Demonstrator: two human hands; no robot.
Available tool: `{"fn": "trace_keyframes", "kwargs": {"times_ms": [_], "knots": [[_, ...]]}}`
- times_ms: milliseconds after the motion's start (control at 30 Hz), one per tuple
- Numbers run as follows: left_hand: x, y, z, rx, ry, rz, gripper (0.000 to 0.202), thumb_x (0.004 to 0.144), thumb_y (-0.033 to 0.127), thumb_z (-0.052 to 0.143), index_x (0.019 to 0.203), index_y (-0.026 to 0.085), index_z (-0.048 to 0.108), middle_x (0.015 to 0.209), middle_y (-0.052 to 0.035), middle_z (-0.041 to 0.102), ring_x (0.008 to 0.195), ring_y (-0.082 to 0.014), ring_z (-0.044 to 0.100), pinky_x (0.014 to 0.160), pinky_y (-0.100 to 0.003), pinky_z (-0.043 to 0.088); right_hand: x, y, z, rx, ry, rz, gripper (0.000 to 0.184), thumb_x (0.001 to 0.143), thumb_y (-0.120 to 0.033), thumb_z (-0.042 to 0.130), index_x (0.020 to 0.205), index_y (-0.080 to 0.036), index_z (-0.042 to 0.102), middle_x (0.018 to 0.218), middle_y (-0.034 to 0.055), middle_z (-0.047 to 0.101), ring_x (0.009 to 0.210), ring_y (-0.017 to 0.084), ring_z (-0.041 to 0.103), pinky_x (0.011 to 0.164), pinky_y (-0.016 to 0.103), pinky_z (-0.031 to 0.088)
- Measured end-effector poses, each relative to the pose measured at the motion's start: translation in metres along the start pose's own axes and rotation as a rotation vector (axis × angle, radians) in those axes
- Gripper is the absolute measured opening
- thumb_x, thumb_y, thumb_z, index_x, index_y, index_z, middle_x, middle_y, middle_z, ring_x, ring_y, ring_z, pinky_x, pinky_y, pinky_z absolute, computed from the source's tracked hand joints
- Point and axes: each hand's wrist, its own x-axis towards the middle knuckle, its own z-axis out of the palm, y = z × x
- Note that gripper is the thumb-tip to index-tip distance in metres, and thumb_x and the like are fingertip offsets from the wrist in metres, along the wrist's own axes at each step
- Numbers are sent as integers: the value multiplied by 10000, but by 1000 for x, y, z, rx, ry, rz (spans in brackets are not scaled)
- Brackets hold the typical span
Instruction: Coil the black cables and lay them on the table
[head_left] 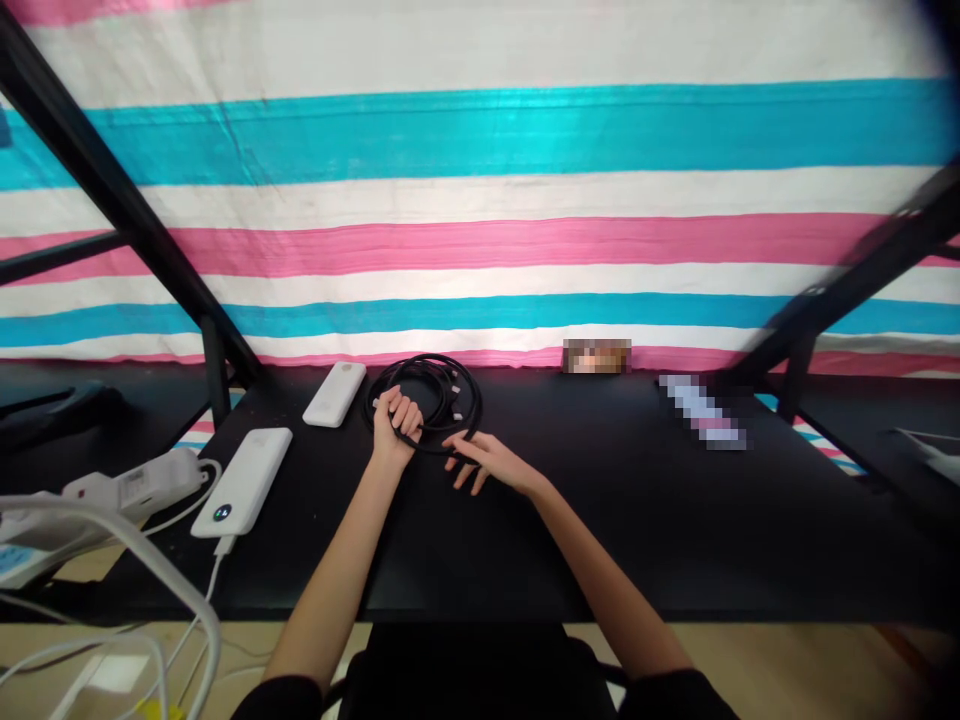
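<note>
A black cable (479, 398) lies in loose coils on the black table, with several small plugs showing inside the loops. My left hand (397, 425) is closed in a fist round the near left part of the coil. On the near right side, my right hand (495, 463) has the cable running between its thumb and fingers. Its grip is loose, with the lower fingers spread apart. Just left of the coil is a white power bank (335, 394). A larger white power bank (244, 482) with a small round display lies closer to me, a white cable plugged into its near end.
A white power strip (142, 482) and thick white cords (161, 565) crowd the left edge. At the right lies a blurred flat object (703, 411); another blurred item (597, 356) stands at the back. Black metal struts (127, 215) slope on both sides before a striped sheet (480, 130).
</note>
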Motion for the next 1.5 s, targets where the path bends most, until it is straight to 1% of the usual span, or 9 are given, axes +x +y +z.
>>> {"fn": "trace_keyframes", "kwargs": {"times_ms": [100,200,533,733,1067,1200,1300,1400,1500], "knots": [[-1,1,4,34,1,12,422,843,184,495,468,195,302,316,78,278,287,-38,242,309,-192,188,-2,0,3,-18,-92,23,507,756,-473,670,1149,-170,568,735,26,672,378,73,542,312,163,401],[-1,-1,8,73,5,13,429,828,204,553,459,188,334,323,73,293,306,-42,261,328,-197,202,-3,-3,-4,-40,11,-31,447,717,-405,723,1074,-149,636,612,-15,632,331,22,426,301,131,314],[2,-11,9,47,39,3,475,807,335,635,495,192,307,417,83,291,388,-51,315,424,-194,309,-6,-9,-32,225,206,-56,456,680,-431,748,1022,-139,673,648,6,638,416,49,477,390,175,414],[-7,-16,10,-52,26,39,515,845,269,526,473,196,178,405,66,215,425,-72,312,470,-201,342,2,-7,-25,462,351,-90,426,651,-486,750,907,-161,647,577,-66,467,448,38,400,384,155,337],[-9,-18,10,-107,14,41,524,848,275,532,457,195,193,386,62,223,434,-79,321,499,-202,384,-3,-17,-11,576,269,-99,517,656,-435,769,1081,-167,647,534,-75,385,478,56,327,387,157,241],[-10,-22,15,-170,-48,-67,476,809,358,624,475,202,322,417,69,327,548,-93,506,705,-256,492,-2,-17,-12,600,313,-127,516,676,-502,728,1096,-218,633,682,-28,506,575,82,442,401,170,273],[-13,-27,19,-122,-143,-159,239,730,329,733,663,205,540,591,54,556,812,-137,640,893,-297,475,1,-13,-17,632,365,-127,459,700,-561,679,1034,-253,618,879,5,585,670,100,517,412,172,302],[-17,-34,20,49,-198,-103,306,678,206,785,915,207,591,858,11,688,1023,-187,633,994,-338,419,3,-9,-21,653,378,-116,447,703,-581,669,1013,-270,588,958,8,611,686,105,542,415,169,316],[-19,-39,18,155,-205,-48,358,698,184,770,988,215,564,918,-7,715,1069,-209,625,1012,-373,400,4,-7,-22,652,379,-111,453,716,-580,659,1039,-276,565,929,8,618,654,105,534,407,166,319]]}}
